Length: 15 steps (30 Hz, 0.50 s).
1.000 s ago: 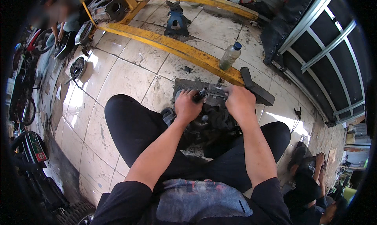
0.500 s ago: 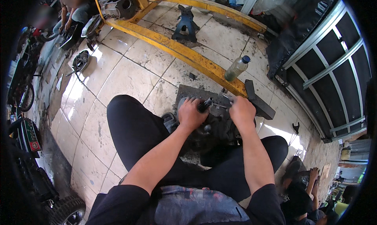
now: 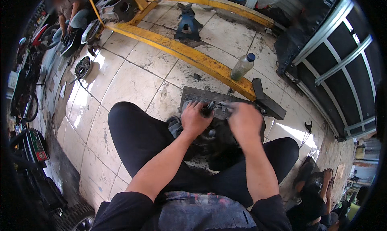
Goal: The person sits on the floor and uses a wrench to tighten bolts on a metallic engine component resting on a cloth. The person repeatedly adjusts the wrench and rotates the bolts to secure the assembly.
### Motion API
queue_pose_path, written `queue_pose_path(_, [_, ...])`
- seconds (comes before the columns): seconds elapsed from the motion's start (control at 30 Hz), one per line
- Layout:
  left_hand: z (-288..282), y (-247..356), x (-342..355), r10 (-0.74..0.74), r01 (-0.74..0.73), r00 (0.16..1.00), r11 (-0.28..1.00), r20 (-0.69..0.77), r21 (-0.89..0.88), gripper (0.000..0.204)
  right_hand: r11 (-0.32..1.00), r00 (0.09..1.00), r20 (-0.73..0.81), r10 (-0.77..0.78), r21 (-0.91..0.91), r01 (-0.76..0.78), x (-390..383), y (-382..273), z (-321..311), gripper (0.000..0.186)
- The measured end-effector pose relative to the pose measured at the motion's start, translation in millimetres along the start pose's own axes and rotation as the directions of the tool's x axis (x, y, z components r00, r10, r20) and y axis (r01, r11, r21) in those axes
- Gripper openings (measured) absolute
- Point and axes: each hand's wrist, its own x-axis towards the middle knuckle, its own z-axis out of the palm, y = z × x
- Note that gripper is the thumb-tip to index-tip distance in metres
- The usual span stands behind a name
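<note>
My left hand (image 3: 194, 119) is closed round a dark, greasy cylindrical metal part (image 3: 209, 107) with a brighter tip. To its right, my right hand (image 3: 245, 120) is blurred by motion, its fingers curled on a small grey metal tool (image 3: 225, 105) whose kind I cannot make out. Below both hands, between my bent legs, sits a dark oily machine housing (image 3: 225, 135), partly hidden by them. Behind it a flat dark metal plate (image 3: 189, 94) lies on the floor.
A yellow steel frame (image 3: 181, 49) crosses the tiles ahead, with a plastic bottle (image 3: 243, 66) of liquid standing against it. Right of my hands lies a dark metal beam (image 3: 271, 104). A blue jack stand (image 3: 187, 24) stands beyond the frame. Other people sit at the far left and lower right.
My right hand has swung a little left and nearer to me, closer to the part in my left hand, and is now blurred. The left hand stays nearly still.
</note>
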Motion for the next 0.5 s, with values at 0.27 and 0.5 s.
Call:
queue_pose_path(0.27, [5.8,-6.2,-2.5,-0.006,0.007,1.000,0.998,-0.009,0.063,0.041,0.989,0.993,-0.083,-0.080,0.116,0.089,2.3,6.9,-14.2,0.028])
queue_pose_path(0.5, [7.6,-5.5,-1.9,-0.057,0.055,0.998,0.994,0.019,0.097,0.036,0.981,0.991,-0.122,-0.062,0.175,0.082,16.4,22.2,-3.8,0.019])
